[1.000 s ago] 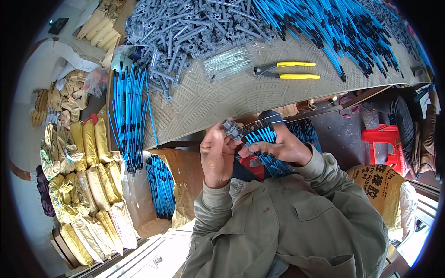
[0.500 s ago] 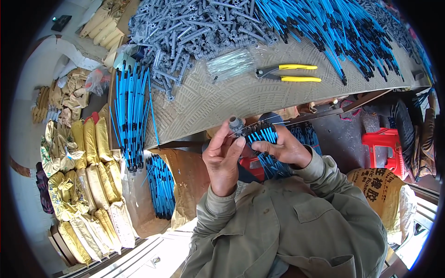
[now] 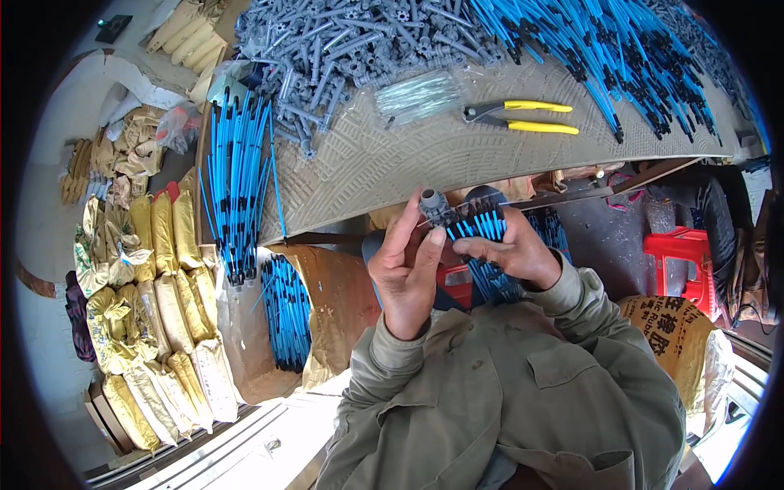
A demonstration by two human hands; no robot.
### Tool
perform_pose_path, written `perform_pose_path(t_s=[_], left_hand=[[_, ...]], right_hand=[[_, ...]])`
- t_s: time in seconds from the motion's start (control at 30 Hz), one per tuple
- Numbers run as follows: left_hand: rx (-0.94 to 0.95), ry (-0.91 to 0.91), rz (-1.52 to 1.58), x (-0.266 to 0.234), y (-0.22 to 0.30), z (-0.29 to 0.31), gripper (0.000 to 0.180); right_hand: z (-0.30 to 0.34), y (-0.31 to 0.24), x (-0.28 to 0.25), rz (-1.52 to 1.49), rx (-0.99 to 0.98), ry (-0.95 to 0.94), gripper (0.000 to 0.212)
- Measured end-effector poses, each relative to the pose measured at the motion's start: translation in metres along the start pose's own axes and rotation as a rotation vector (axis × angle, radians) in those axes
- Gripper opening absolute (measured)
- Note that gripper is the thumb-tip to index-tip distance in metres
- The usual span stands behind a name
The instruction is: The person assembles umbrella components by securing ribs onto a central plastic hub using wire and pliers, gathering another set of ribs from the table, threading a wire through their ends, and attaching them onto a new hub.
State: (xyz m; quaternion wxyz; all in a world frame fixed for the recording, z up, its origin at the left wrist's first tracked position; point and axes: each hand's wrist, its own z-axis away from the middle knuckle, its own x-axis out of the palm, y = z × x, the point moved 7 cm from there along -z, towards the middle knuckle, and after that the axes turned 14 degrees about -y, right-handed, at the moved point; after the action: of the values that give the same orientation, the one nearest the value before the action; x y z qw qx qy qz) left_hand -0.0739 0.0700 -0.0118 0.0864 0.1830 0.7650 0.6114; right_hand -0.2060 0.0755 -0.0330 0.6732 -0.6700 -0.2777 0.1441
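My left hand [image 3: 404, 282] is closed, its thumb and fingers pinching a grey plastic tube fitting [image 3: 434, 202] with a hollow round end facing up. Against that fitting lie the tops of a bundle of thin blue rods with black ends [image 3: 485, 227]. My right hand [image 3: 523, 249] wraps round this bundle, thumb across its front. The bundle's lower part runs down toward my lap. Both hands are close together, just off the table's near edge. Where the fitting meets the rods is partly hidden by my fingers.
A patterned grey table [image 3: 359, 175] carries a heap of grey fittings [image 3: 343, 49], yellow-handled pliers [image 3: 523, 116], a packet of thin clear strips [image 3: 418, 96] and loose blue rods [image 3: 604, 65]. Left are more rods [image 3: 237, 180] and yellow sacks [image 3: 167, 306]. A red stool [image 3: 682, 257] stands right.
The whole view has shifted slightly. My left fingers stand a little straighter around the grey fitting, which stays beside the rod bundle. Both grips are kept.
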Motion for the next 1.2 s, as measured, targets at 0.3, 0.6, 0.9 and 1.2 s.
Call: perform_pose_path(t_s=[0.3, 0.6, 0.9, 1.2], left_hand=[[-0.011, 0.094, 0.245, 0.002, -0.009, 0.004, 0.045], [0.069, 0.121, 0.112, 0.001, -0.010, 0.007, 0.048], [0.133, 0.255, 0.032, 0.007, 0.003, 0.011, 0.037], [0.015, 0.230, 0.230, 0.006, -0.001, 0.006, 0.036]], right_hand=[[0.002, -0.008, -0.001, 0.117, -0.115, 0.039, 0.022], [0.002, -0.008, 0.006, 0.057, -0.124, -0.038, 0.025], [0.006, -0.012, 0.013, 0.066, -0.192, 0.019, 0.022], [-0.002, -0.008, 0.005, 0.073, -0.070, -0.057, 0.021]])
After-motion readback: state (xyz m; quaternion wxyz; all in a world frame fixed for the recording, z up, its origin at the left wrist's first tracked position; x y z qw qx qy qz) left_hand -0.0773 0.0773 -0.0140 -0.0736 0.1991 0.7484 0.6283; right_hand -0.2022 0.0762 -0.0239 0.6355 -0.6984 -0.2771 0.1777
